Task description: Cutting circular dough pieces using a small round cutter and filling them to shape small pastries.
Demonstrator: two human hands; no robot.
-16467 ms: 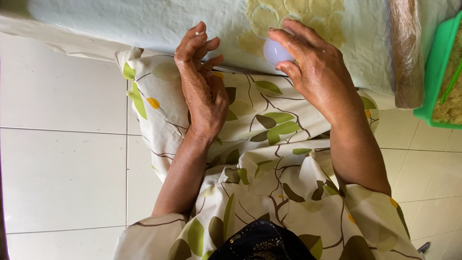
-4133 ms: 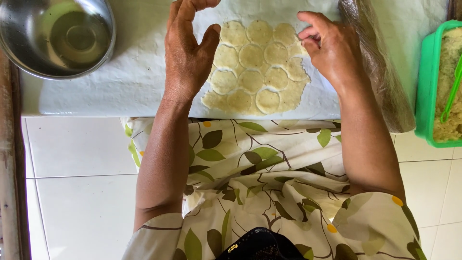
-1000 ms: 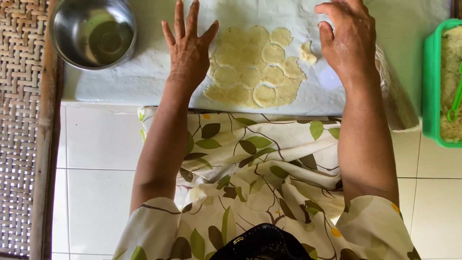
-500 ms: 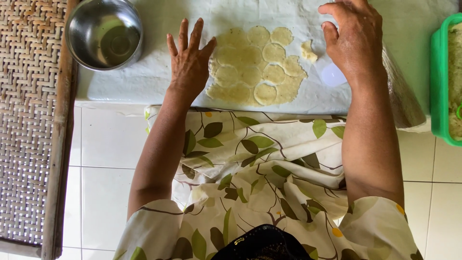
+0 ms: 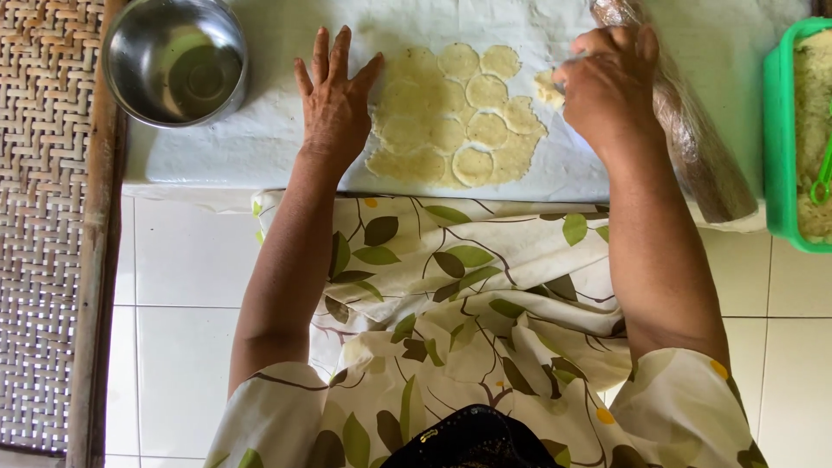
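Pressing flat on the white cloth [image 5: 260,147], the left hand [image 5: 334,104] lies palm down with its fingers spread wide and holds nothing, its thumb just touching the left edge of the rolled dough sheet [image 5: 455,113]. That sheet lies on the cloth between the two hands and is scored all over with round cut-outs, most of them still sitting in place. The right hand [image 5: 607,87] is curled over at the sheet's upper right edge, knuckles up, beside a small scrap of dough [image 5: 546,87]; its fingers bend inward into a narrow grip, but whether it holds anything I cannot tell, since the fingertips are hidden under the hand. Just right of that hand a plastic-wrapped rolling pin [image 5: 693,139] lies slanted on the cloth. A steel bowl [image 5: 173,61] stands at the cloth's upper left corner, well apart from the dough. A green tray [image 5: 778,173] with a pale filling sits at the far right edge. A woven mat [image 5: 39,225] lies on the tiled floor [image 5: 173,286] at the left.
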